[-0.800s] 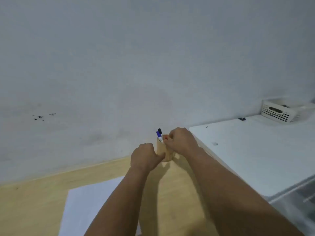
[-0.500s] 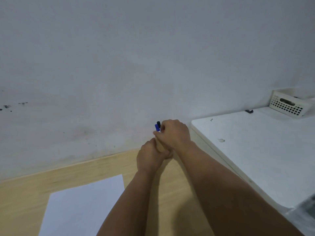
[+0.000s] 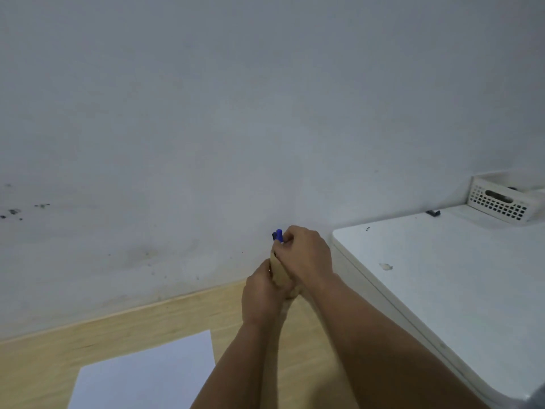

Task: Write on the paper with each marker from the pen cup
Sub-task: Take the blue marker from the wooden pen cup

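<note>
In the head view, at the centre of the frame, the left hand (image 3: 262, 293) is wrapped around the tan wooden pen cup (image 3: 278, 271), which stands upright on the light wooden counter (image 3: 147, 317). The right hand (image 3: 305, 255) pinches the blue-capped marker (image 3: 279, 235), its long axis vertical and its cap up. The white sheet of paper (image 3: 144, 376) lies flat at the lower left.

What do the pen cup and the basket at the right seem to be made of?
Pen cup: probably wood or bamboo, matte; pale tan, though mostly hidden by the hands. Basket: likely moulded plastic; white, with a regular grid of holes.
</note>
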Tool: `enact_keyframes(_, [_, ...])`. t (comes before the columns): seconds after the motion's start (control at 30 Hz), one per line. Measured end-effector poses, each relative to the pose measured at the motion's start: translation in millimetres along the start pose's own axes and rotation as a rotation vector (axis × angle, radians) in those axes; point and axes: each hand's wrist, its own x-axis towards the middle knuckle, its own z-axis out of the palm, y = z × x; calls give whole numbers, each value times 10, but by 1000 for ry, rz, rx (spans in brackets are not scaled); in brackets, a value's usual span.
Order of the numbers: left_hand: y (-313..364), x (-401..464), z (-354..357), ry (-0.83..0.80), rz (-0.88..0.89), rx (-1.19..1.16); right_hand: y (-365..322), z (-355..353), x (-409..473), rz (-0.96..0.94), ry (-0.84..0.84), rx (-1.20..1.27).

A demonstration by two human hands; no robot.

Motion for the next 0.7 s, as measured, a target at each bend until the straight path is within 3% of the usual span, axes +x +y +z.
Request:
enact_keyframes(0.2, [159, 39, -406, -105, -18, 235, -306, -432, -16, -46, 202, 227])
enact_keyframes(0.37, [435, -91, -1298, 34, 15, 305, -758, -782, -139, -178, 170, 481])
enact_keyframes(0.43, [513, -187, -1739, 101, 13, 247, -943, -787, -272, -202, 70, 564])
enact_keyframes(0.53, [559, -431, -2350, 146, -8, 69, -1208, -661, -639, -145, -222, 669])
enact_keyframes(0.6, [552, -647, -2647, 80, -28, 27, -1367, -516, -965, -107, -418, 714])
enact_keyframes(0.7, [494, -925, -2953, -26, -62, 45, -1577, -320, -1367, -100, -569, 756])
